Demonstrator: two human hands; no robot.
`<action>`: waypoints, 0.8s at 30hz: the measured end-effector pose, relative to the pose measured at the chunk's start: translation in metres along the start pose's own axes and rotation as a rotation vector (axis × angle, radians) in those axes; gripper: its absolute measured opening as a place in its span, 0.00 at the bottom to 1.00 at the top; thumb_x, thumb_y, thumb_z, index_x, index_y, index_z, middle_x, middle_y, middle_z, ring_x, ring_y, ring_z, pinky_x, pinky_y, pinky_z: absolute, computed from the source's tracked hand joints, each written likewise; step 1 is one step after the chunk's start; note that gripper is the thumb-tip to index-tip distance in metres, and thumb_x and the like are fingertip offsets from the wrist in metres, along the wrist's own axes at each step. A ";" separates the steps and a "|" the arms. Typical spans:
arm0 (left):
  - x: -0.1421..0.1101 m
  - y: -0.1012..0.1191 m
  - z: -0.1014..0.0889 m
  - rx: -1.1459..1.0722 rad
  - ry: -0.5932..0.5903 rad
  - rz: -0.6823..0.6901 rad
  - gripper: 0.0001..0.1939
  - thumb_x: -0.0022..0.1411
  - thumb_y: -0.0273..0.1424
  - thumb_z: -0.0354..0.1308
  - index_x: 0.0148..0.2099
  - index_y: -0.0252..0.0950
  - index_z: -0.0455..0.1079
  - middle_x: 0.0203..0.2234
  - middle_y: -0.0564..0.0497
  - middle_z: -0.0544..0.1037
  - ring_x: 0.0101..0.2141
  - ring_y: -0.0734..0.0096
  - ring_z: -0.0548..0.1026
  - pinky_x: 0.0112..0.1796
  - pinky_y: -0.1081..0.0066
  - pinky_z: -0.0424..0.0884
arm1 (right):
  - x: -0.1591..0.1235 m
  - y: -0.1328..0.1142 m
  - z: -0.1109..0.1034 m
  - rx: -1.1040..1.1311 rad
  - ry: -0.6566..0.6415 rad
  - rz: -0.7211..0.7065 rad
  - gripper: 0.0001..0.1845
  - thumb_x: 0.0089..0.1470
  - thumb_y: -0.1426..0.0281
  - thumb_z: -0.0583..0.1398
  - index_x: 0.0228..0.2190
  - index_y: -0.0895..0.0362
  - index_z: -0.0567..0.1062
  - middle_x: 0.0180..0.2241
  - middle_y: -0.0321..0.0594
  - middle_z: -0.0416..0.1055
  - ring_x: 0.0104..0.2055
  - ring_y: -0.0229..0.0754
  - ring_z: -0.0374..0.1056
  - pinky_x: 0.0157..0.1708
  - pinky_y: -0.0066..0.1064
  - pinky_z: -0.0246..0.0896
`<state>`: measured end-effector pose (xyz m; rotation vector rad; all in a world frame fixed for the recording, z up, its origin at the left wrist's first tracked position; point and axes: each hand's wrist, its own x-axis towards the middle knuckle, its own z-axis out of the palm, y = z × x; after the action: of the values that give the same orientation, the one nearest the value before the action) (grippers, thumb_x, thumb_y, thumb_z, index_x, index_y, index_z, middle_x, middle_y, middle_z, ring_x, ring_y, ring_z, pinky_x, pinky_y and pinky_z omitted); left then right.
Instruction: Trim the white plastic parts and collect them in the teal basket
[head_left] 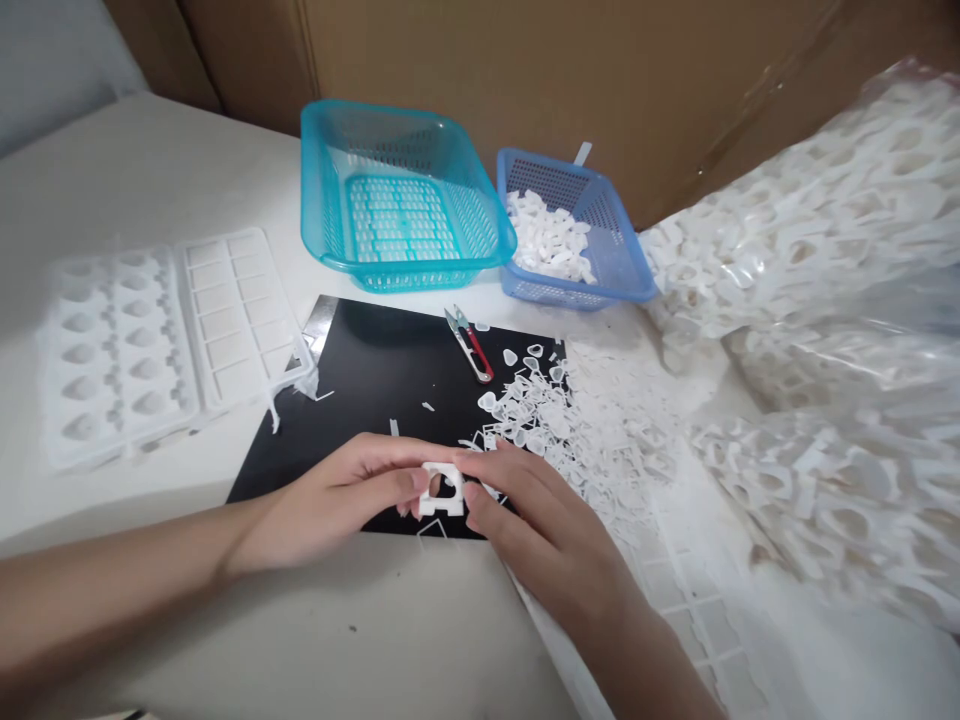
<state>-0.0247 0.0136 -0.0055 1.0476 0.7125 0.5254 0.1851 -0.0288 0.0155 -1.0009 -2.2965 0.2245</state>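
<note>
A small white plastic part (429,507) with a rounded hole is held between my two hands above the near edge of a black mat (360,370). My left hand (349,490) grips it from the left, thumb against its side. From the right, my right hand (551,515) pinches it with thumb and fingers. Thread snips (478,352) with a red handle lie on the mat beyond the hands. Small white scraps (532,400) are heaped on the mat's right side and spill onto the table.
A teal basket (409,268) stands at the back, beside a blue basket (619,255) holding white pieces. Clear bags (817,220) of white parts crowd the right. Moulded trays (120,350) lie at left. Cardboard (487,60) rises behind the table.
</note>
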 end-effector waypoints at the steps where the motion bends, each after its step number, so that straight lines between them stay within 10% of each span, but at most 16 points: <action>1: 0.000 0.000 0.000 0.003 -0.008 -0.001 0.15 0.66 0.33 0.55 0.52 0.44 0.76 0.28 0.52 0.75 0.28 0.74 0.64 0.32 0.74 0.63 | -0.001 0.000 0.000 0.013 -0.002 0.034 0.14 0.59 0.80 0.54 0.43 0.53 0.72 0.44 0.42 0.76 0.47 0.44 0.72 0.54 0.41 0.69; 24: -0.001 0.004 0.001 -0.028 -0.028 -0.012 0.14 0.66 0.29 0.55 0.49 0.44 0.77 0.29 0.54 0.75 0.30 0.75 0.66 0.35 0.75 0.65 | 0.004 0.001 0.000 0.122 0.039 0.020 0.05 0.62 0.77 0.56 0.39 0.58 0.71 0.42 0.41 0.77 0.46 0.40 0.72 0.54 0.40 0.64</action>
<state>-0.0253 0.0137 -0.0014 1.0220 0.6846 0.5088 0.1834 -0.0252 0.0169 -0.9584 -2.2098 0.3465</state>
